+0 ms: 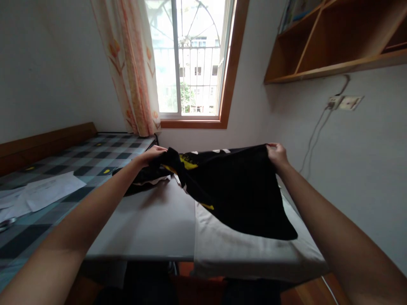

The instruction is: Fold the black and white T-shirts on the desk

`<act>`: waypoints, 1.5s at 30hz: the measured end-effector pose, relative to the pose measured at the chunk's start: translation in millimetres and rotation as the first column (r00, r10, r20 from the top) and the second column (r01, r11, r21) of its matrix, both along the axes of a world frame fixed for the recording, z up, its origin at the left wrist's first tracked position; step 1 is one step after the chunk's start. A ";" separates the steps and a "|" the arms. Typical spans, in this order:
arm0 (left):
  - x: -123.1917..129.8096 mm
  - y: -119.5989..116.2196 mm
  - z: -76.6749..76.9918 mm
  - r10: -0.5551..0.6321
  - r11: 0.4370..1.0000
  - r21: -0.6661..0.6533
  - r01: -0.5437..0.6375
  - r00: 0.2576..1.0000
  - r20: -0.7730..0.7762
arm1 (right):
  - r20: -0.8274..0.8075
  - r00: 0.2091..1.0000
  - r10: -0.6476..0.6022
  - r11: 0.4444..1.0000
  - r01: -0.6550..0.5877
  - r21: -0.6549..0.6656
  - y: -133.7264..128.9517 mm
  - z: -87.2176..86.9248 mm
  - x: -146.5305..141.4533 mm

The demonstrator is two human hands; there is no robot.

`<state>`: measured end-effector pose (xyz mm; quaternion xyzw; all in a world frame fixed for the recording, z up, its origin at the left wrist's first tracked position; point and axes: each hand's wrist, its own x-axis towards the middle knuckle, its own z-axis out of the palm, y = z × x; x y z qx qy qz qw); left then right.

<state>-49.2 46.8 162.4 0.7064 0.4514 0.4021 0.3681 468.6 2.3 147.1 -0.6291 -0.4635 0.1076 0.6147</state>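
A black garment (pixel 235 190) with yellow and white printed patches hangs stretched between my two hands above the table. Its exact kind cannot be made out. My left hand (pixel 153 155) is closed on the bunched left end. At the upper right corner, my right hand (pixel 277 155) pinches the edge, and the cloth drops from there in a loose panel. Below my left hand, dark cloth with a white strip (pixel 149 183) rests on the table; I cannot tell whether it belongs to the same garment. A white cloth (pixel 229 250) lies under the hanging panel and drapes over the front edge.
The pale table (pixel 152 233) stands against a bed with a checked cover (pixel 70 156). Papers (pixel 47 190) lie on the bed. Ahead is a window (pixel 193 63) with a floral curtain (pixel 136 67). Wooden shelves (pixel 327 46) and a socket (pixel 335 102) with cords are at right.
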 end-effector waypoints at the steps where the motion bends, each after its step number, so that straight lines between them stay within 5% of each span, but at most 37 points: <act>1: 3.8 -0.9 -8.0 -0.036 0.999 -0.023 0.033 0.992 -0.123 | 0.098 0.995 -0.002 0.991 0.015 -0.135 -4.8 -8.3 -0.4; 4: 14.8 -2.8 -29.8 -0.082 0.995 0.009 0.099 0.872 -0.483 | 0.404 0.894 0.195 0.823 0.075 -0.564 -16.7 -35.7 -3.5; 6: 22.3 -4.3 -39.7 -0.081 0.985 0.080 0.153 0.818 -0.570 | 0.514 0.794 0.324 0.751 0.115 -0.650 -20.1 -50.9 -8.5; 11: 45.4 -18.0 -51.4 -0.262 0.942 -0.038 0.333 0.661 -0.703 | 0.633 0.603 0.486 0.826 -0.080 -0.557 -14.5 -70.1 -58.8; 15: 56.8 -37.2 -58.3 -0.357 0.912 -0.194 0.362 0.466 -0.810 | 0.622 0.443 0.646 0.763 -0.346 -0.546 -11.2 -80.7 -137.3; 18: 53.8 -50.8 -66.4 -0.296 0.908 -0.114 0.402 0.427 -0.855 | 0.730 0.263 0.631 0.761 -0.394 -0.516 -12.9 -90.9 -194.0; 21: 42.5 -63.4 -75.4 -0.163 0.886 0.079 0.456 0.467 -0.869 | 0.781 0.195 0.593 0.781 -0.373 -0.500 -11.9 -99.9 -232.2; 23: 30.7 -71.6 -78.8 -0.114 0.855 0.172 0.489 0.501 -0.858 | 0.754 0.251 0.607 0.783 -0.353 -0.512 -6.7 -102.4 -244.4; 25: 15.4 -79.2 -78.1 -0.102 0.834 0.226 0.503 0.544 -0.833 | 0.678 0.422 0.601 0.798 -0.362 -0.482 2.5 -99.7 -246.0; 28: -11.4 -88.8 -68.3 -0.101 0.835 0.308 0.457 0.676 -0.730 | 0.456 0.728 0.513 0.858 -0.428 -0.283 21.5 -83.1 -230.5; 31: -32.9 -96.2 -51.9 -0.063 0.847 0.415 0.332 0.838 -0.542 | 0.222 0.894 0.389 0.920 -0.387 -0.052 39.1 -53.6 -196.5; 36: -40.1 -100.1 -29.1 0.142 0.844 0.536 0.002 0.963 -0.228 | -0.118 0.967 0.224 0.970 -0.210 0.125 45.4 -8.4 -109.4; 38: -37.1 -97.6 -28.7 0.168 0.847 0.529 -0.052 0.970 -0.175 | -0.096 0.977 0.189 0.980 -0.182 0.082 36.6 -5.2 -73.1; 40: -32.6 -94.3 -36.0 0.089 0.890 0.455 0.027 0.969 -0.232 | 0.048 0.989 0.139 0.990 -0.137 -0.039 21.5 -14.4 -42.8; 42: -26.2 -91.6 -50.2 -0.127 0.941 0.247 0.233 0.916 -0.381 | 0.282 0.938 0.203 0.932 -0.096 -0.350 2.7 -33.3 -21.6; 43: -22.3 -90.6 -58.8 -0.278 0.933 0.085 0.350 0.849 -0.448 | 0.365 0.879 0.307 0.831 -0.060 -0.554 -6.7 -44.4 -14.6; 45: -13.1 -88.3 -76.0 -0.516 0.854 -0.223 0.470 0.705 -0.487 | 0.387 0.745 0.543 0.544 0.038 -0.838 -22.1 -64.7 -7.5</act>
